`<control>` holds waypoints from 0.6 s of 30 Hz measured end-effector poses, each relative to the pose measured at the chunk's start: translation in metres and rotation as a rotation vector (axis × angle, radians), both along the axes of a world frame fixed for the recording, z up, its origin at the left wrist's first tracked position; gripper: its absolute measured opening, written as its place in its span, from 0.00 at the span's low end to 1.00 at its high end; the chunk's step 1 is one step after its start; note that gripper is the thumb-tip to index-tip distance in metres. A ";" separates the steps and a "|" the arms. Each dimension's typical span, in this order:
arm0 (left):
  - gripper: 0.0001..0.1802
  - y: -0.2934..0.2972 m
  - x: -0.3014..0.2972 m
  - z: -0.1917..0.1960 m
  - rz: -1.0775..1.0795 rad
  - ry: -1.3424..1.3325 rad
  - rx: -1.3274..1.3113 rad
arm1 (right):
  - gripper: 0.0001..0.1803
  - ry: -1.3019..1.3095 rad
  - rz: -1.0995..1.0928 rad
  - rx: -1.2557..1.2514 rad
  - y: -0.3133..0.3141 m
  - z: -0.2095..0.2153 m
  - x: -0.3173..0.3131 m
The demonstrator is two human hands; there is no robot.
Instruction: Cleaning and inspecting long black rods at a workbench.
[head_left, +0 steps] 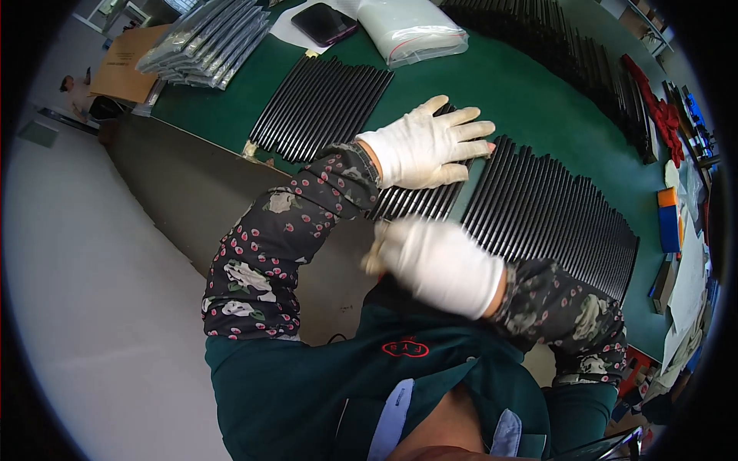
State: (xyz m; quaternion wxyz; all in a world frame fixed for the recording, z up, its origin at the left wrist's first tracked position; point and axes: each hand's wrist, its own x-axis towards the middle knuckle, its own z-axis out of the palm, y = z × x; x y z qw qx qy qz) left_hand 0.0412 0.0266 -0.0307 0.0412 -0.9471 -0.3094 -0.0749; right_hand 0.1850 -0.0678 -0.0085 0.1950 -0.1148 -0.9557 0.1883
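Observation:
My left hand (430,146), in a white glove, lies flat with fingers spread over a middle row of thin black rods (415,203). One fingertip shows bare through the glove. My right hand (442,265), also gloved, is at the table's near edge, in front of that row. Its fingers curl inward and look somewhat blurred; whatever they may hold is hidden. A wider row of black rods (550,215) lies side by side to the right. Another row of black rods (319,107) rests to the left, apart from the middle one.
The green table (492,92) carries a clear plastic bag (415,31), a phone (324,23) and a stack of bagged items (204,42). Many dark rods (553,50) line the far side. A red cloth (653,104) and a blue-orange box (669,220) are at right. A person (78,96) is far left.

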 end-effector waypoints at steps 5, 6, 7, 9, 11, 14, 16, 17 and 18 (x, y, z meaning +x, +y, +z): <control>0.31 0.000 -0.001 0.000 0.006 -0.008 -0.012 | 0.07 0.163 0.023 -0.033 0.003 0.025 -0.010; 0.30 0.005 0.000 0.000 -0.011 0.014 -0.018 | 0.09 0.235 -0.154 0.060 0.016 0.022 -0.011; 0.30 0.007 0.001 -0.001 -0.028 0.036 -0.024 | 0.09 0.104 -0.199 0.162 0.015 0.005 -0.011; 0.29 0.004 0.000 -0.003 -0.030 0.007 -0.011 | 0.08 -0.007 -0.139 0.150 0.011 -0.005 -0.015; 0.29 -0.001 -0.006 -0.001 -0.009 -0.029 -0.021 | 0.08 -0.224 0.146 0.109 -0.028 -0.008 -0.016; 0.29 -0.002 -0.005 0.001 -0.009 -0.027 -0.013 | 0.08 -0.010 0.090 0.071 -0.025 0.020 -0.017; 0.29 0.000 -0.001 0.001 -0.009 -0.006 -0.031 | 0.10 0.063 -0.100 0.190 0.010 0.023 -0.015; 0.29 0.004 0.002 0.003 -0.024 0.016 -0.032 | 0.10 0.010 -0.129 0.217 0.016 0.015 -0.015; 0.29 0.005 0.002 0.003 -0.026 0.020 -0.024 | 0.10 -0.038 -0.150 0.248 0.022 0.005 -0.018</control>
